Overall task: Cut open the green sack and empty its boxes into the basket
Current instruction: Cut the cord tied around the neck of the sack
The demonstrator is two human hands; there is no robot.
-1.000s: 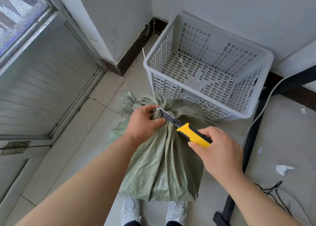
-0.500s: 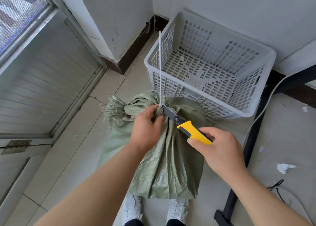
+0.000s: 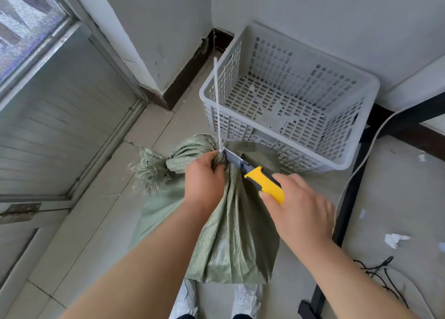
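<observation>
Tiled floor (image 3: 154,130), room corner. The basket (image 3: 265,127) stands against the wall, and the sack (image 3: 236,234) lies on the floor just in front of it with its neck toward the basket.

Left hand (image 3: 202,181) is clenched round the gathered neck. Right hand (image 3: 301,212) is wrapped round the knife (image 3: 265,181) handle. The blade tip is at the white tie (image 3: 216,101), where it cinches the neck.

Step, as judged: cutting the tie, so the sack is not yet open and nothing has been emptied.

Next move calls for a short, controlled cut directed away from the left fingers (image 3: 215,160), which sit just beside the blade.

Not visible: the boxes, the tie's loop behind the fingers, and whether the blade has bitten in.
</observation>
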